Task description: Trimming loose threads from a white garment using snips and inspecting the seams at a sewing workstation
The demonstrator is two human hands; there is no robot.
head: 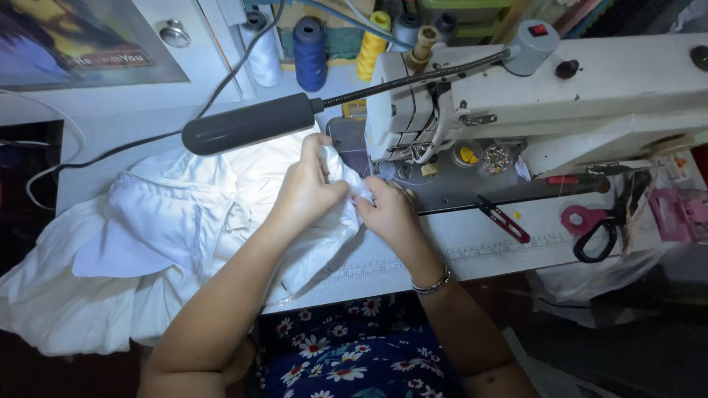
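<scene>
My left hand (306, 188) and my right hand (389, 214) both pinch a fold of white garment (155, 243) just in front of the needle area of a white sewing machine (531, 96). The fingers of the two hands meet at the cloth's edge. Most of the garment is bunched to the left and hangs over the table's front edge. A metal bracelet (432, 283) circles my right wrist.
A dark gooseneck lamp (247, 123) shines on the cloth from above. Thread cones (310, 51) stand at the back. Red thread snips (503, 219), black scissors (601, 232) and a pink tool (682, 210) lie on the table to the right.
</scene>
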